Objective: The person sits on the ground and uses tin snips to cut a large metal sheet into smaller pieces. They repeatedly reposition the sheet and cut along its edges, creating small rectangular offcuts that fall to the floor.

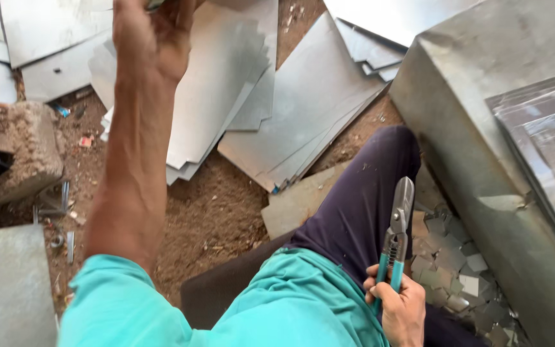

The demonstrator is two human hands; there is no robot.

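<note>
1. Bare brown earth (207, 212) forms the ground, strewn with flat grey metal sheets (303, 109) and small scraps.
2. Right hand (401, 307) is wrapped tight around the teal handles of a pair of tin snips (396, 241), squeezing them together; the grey blades point up and away, resting against the dark trouser leg (361, 205).
3. Just right of the snips lies a heap of small square metal offcuts (460, 270), between the leg and a large folded sheet-metal box (483, 160).
4. Left hand (152, 38) is raised well up and left of the snips, at the top edge of the view; its fingers curl over something cut off by the frame, so I cannot tell what it grips or how firmly.
5. Teal shirt sleeves (277, 308) fill the lower middle, beside the snips.
6. Far left of the snips sits a rough stone block (24, 151), with a grey slab (8, 289) below it.
</note>
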